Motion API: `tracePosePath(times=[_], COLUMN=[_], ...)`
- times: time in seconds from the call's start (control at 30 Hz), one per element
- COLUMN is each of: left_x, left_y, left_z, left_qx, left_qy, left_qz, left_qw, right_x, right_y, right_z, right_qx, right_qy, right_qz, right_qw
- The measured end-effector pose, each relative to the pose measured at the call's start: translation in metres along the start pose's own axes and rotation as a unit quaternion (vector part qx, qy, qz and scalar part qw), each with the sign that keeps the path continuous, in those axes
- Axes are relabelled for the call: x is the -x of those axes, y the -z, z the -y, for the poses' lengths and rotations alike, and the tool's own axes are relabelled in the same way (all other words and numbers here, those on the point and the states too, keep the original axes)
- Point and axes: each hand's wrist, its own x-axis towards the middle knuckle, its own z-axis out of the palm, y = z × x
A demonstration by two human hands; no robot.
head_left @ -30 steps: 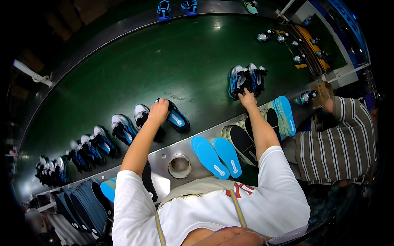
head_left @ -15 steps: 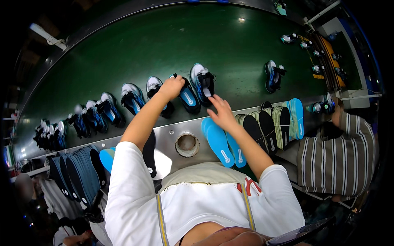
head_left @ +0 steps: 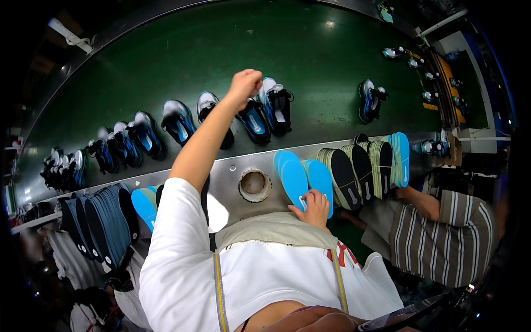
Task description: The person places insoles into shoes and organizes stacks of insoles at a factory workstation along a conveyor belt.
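Observation:
My left hand (head_left: 245, 87) is closed above the toe of a black, blue and white sneaker (head_left: 255, 123); what its fingers hold, if anything, is hidden. A pale-marked blue insole lies inside that sneaker. Beside it on the right stands another sneaker (head_left: 276, 108) with a dark opening and a pale patch inside. Close to my body, my right hand (head_left: 314, 210) grips the near end of a bright blue insole (head_left: 317, 176), fingers curled over it. A second pile of blue insoles (head_left: 290, 172) lies just left of it, near my thumb.
A row of sneakers (head_left: 146, 135) runs left along the green surface (head_left: 221, 41). One sneaker (head_left: 369, 102) stands apart at right. Black insole stacks (head_left: 338, 180) and dark blue ones (head_left: 108, 221) line the metal ledge, which has a round hole (head_left: 255, 185). A striped-shirted person (head_left: 442, 238) is at right.
My left hand has moved forward from the sneaker's opening to above its toe and curled tighter. My right hand has drawn back from the neighbouring sneaker to the blue insoles.

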Motion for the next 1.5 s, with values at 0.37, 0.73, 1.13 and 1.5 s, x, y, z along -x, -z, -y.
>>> tracePosePath(times=[0.37,0.73,1.13,1.5], left_x=[-0.026,-0.035,-0.041,-0.044], left_y=[-0.018,-0.018,-0.011,-0.007], left_z=[0.063,0.064,0.071,0.073], left_qx=[-0.62,-0.536,-0.461,-0.424], left_qy=[-0.225,-0.112,-0.034,-0.05], left_qz=[0.005,-0.007,-0.013,-0.011], left_qw=[0.752,0.836,0.887,0.904], right_x=[-0.057,-0.202,-0.236,-0.267], right_y=[0.047,-0.004,-0.049,-0.015], right_z=[-0.02,-0.007,0.023,0.01], right_qx=[-0.162,0.032,0.087,0.128], right_qy=[0.054,0.242,0.096,0.17], right_qz=[-0.081,-0.122,0.008,0.243], right_qw=[0.982,0.962,0.992,0.946])
